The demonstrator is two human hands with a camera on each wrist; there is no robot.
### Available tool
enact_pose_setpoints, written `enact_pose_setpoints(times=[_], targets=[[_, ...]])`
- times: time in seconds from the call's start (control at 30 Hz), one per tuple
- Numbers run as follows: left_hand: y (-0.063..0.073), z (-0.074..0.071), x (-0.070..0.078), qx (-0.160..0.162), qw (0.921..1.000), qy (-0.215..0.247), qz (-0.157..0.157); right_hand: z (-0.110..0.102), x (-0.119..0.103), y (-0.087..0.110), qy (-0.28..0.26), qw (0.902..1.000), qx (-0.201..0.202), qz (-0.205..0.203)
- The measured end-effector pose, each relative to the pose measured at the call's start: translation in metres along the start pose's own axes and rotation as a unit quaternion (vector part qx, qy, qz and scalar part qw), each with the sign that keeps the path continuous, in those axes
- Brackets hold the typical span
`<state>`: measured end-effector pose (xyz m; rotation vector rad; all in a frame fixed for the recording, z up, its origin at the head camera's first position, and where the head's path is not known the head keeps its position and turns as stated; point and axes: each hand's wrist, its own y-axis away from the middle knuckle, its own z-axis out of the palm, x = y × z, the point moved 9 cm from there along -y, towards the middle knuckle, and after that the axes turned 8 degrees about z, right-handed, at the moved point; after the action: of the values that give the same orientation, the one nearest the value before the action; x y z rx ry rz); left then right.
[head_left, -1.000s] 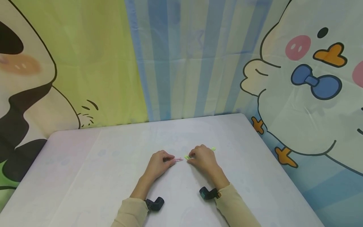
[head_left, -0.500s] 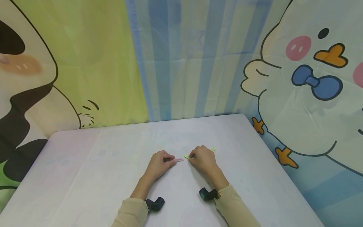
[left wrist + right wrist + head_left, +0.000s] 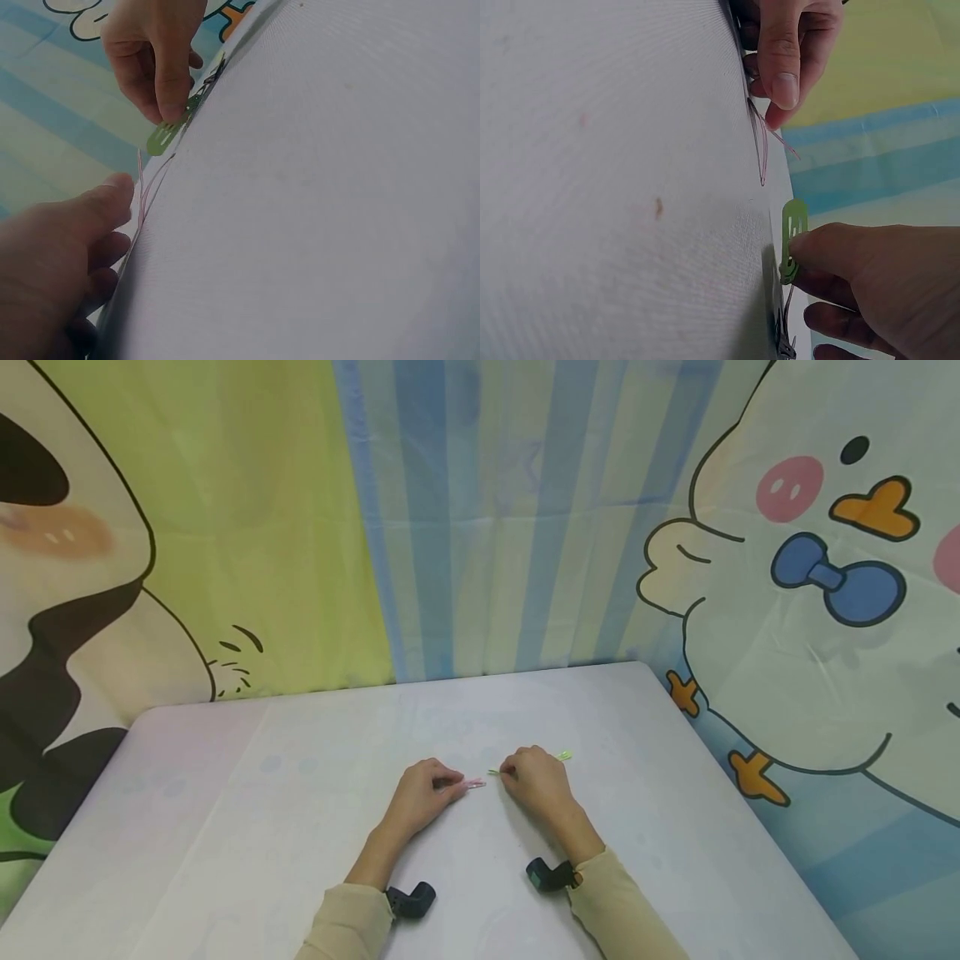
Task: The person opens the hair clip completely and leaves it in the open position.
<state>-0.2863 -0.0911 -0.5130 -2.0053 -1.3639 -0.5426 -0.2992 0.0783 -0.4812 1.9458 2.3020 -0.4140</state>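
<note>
My right hand (image 3: 537,779) pinches a light-green snap hair clip (image 3: 795,217) between thumb and fingers. In the right wrist view its slotted flat face shows, raised near the tabletop. A second green hair clip (image 3: 566,756) lies just beyond the right hand, partly covered by it in the head view. My left hand (image 3: 422,792) holds a pink snap hair clip (image 3: 144,199) low at the tabletop, fingertips at one end. Its thin prongs stand spread apart and point toward the right hand. A short gap separates the two hands.
The white-covered table (image 3: 300,827) stretches around both hands. Behind it hangs a striped and yellow cloth backdrop (image 3: 480,527) with cartoon animals, close along the far and right table edges. A black wrist camera (image 3: 410,900) sits on each wrist.
The green clip's visible end has turned from a small split shape to a thin line. The right hand has shifted very slightly; the left hand stays with the pink clip.
</note>
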Motion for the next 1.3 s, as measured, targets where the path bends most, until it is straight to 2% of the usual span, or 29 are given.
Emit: enact_pose_setpoints(times=[0.17,0.37,0.73,0.87,0.97,1.07,1.17,1.3], targets=[[0.0,-0.005,0.005,0.029,0.9992,0.002,0.029,-0.002,-0.003,0.0,-0.015,0.9998,-0.011,0.008],[-0.001,-0.014,0.016,0.069,0.9949,0.018,0.072,-0.009,-0.014,0.002,-0.035,0.9991,-0.02,-0.009],[-0.002,-0.019,0.025,0.096,0.9898,0.046,0.095,-0.026,-0.029,0.006,-0.079,0.9957,-0.011,-0.047],[-0.003,-0.02,0.022,0.086,0.9909,0.085,0.06,-0.03,-0.031,0.007,-0.1,0.9939,-0.007,-0.045],[-0.004,-0.021,0.019,0.068,0.99,0.124,0.01,-0.032,-0.03,0.007,-0.118,0.9924,-0.005,-0.033],[-0.003,-0.025,0.019,0.056,0.9845,0.162,-0.038,-0.032,-0.026,0.007,-0.151,0.9884,-0.01,-0.007],[-0.003,-0.029,0.019,0.056,0.9769,0.191,-0.077,-0.03,-0.02,0.007,-0.218,0.9751,-0.03,0.024],[-0.002,-0.033,0.019,0.059,0.9684,0.213,-0.116,-0.024,-0.013,0.006,-0.311,0.9449,-0.078,0.065]])
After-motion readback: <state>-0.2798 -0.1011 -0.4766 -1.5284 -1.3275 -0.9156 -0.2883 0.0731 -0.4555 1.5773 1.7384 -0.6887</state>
